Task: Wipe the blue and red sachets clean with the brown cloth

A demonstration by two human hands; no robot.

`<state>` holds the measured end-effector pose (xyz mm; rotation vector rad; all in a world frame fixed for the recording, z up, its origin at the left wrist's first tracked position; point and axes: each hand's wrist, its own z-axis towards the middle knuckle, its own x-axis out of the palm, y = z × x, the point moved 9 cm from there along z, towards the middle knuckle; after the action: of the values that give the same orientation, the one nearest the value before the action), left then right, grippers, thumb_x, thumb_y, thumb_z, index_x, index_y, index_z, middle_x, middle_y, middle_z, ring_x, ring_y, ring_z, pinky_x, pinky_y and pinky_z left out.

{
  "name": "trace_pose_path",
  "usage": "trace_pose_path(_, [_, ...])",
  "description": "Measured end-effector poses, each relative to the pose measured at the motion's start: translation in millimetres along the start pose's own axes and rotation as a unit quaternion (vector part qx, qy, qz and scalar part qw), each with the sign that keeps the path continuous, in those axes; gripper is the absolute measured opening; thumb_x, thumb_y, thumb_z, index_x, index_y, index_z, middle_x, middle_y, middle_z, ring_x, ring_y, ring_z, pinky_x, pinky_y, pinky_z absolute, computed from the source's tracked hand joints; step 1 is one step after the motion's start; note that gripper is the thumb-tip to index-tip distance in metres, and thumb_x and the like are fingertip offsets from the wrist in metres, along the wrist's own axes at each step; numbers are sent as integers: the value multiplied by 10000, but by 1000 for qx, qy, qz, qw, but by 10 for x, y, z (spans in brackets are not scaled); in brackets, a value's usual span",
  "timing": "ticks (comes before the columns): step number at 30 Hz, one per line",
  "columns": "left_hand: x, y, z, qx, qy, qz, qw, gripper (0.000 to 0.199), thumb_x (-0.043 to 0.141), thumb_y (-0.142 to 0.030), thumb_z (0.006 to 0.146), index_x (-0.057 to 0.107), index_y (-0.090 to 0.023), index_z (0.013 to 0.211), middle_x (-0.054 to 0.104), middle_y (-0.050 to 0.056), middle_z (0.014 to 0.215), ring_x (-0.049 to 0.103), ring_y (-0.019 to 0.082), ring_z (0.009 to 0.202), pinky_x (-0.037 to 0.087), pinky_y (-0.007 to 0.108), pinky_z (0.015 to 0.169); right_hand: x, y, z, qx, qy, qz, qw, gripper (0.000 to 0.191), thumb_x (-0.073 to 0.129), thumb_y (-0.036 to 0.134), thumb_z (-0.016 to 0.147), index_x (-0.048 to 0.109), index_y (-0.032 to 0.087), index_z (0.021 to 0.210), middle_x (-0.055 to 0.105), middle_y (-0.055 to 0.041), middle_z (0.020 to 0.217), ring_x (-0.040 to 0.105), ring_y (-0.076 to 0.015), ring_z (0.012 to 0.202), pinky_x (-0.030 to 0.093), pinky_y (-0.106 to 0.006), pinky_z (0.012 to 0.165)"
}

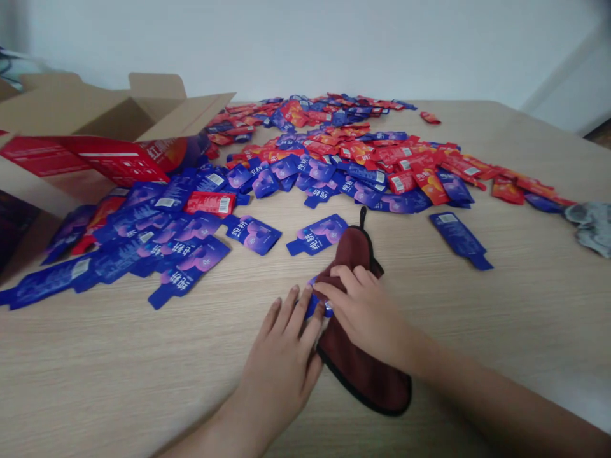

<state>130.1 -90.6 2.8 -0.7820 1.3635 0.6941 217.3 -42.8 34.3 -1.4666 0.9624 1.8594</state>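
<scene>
My left hand (pixel 286 350) lies flat with its fingers spread, the fingertips pressing on a blue sachet (pixel 312 308) on the table. My right hand (pixel 363 312) is closed on a bunched part of a dark maroon cloth (pixel 356 245) with black edging and a small loop, and holds it against that same sachet. Most of this sachet is covered by the cloth and my fingers. The cloth's other end spreads under my right wrist. Just beyond the hands rests a blue-purple sachet (pixel 319 234), with another blue sachet (pixel 255 234) to its left.
An open cardboard box (pixel 119 152) stands at the left. Beside it lies a spread of blue sachets (pixel 181 242). Heaped red sachets (pixel 401 156) and blue ones stretch across the back. One blue sachet (pixel 458 238) lies apart at right, near a grey crumpled cloth (pixel 592 222).
</scene>
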Motion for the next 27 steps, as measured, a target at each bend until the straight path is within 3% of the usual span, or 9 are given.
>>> trace_pose_path(3, [-4,3,13,-5,2,-2,1000,618,538,-308,880,379,-200,1467,325,140,1559,297,347,1427,362,529,1093,-13,-181,-6,29,1,-12,999,350,454,220,939,606,257,1252,570,-106,1160,489,-256,954,431,-412,815])
trace_pose_path(9, [-25,6,15,-11,-4,-6,1000,554,474,-399,953,398,-194,1461,328,128,1560,299,333,1429,359,517,1099,-100,-821,-70,134,7,-41,990,348,450,258,938,606,200,1244,558,-137,1123,548,-263,956,474,-409,805])
trace_pose_path(12, [-28,7,15,-12,-7,-7,1000,556,484,-387,949,393,-199,1464,322,125,1563,289,333,1433,352,520,1105,-151,-916,-84,148,-12,-12,989,327,450,240,934,630,201,1204,557,-120,1076,560,-256,968,483,-414,832])
trace_pose_path(15, [-25,7,23,-13,-5,-2,1000,562,491,-381,942,398,-184,1460,345,144,1549,310,339,1423,370,523,1091,-308,-775,-71,129,-90,21,987,301,465,221,927,646,183,1165,536,-122,1065,543,-257,997,479,-425,869])
trace_pose_path(18, [-34,5,26,-11,-6,2,1000,569,486,-380,937,395,-173,1460,352,159,1542,323,343,1417,375,527,1086,-397,-483,-57,80,-148,63,984,292,455,194,935,645,187,1156,521,-127,1114,514,-255,1045,459,-431,913])
trace_pose_path(23, [-26,4,20,-2,1,4,1000,644,540,-272,850,378,-163,1464,356,176,1535,326,356,1413,362,533,1091,-95,-27,11,-9,-50,48,998,379,449,152,930,600,227,1269,556,-111,1173,492,-247,985,460,-414,845])
trace_pose_path(27, [-24,11,22,-6,-3,0,1000,633,534,-286,866,375,-168,1467,358,166,1537,320,349,1416,361,527,1092,-9,-91,22,17,-23,22,999,334,478,176,924,655,262,1194,574,-96,1132,494,-246,972,455,-402,819])
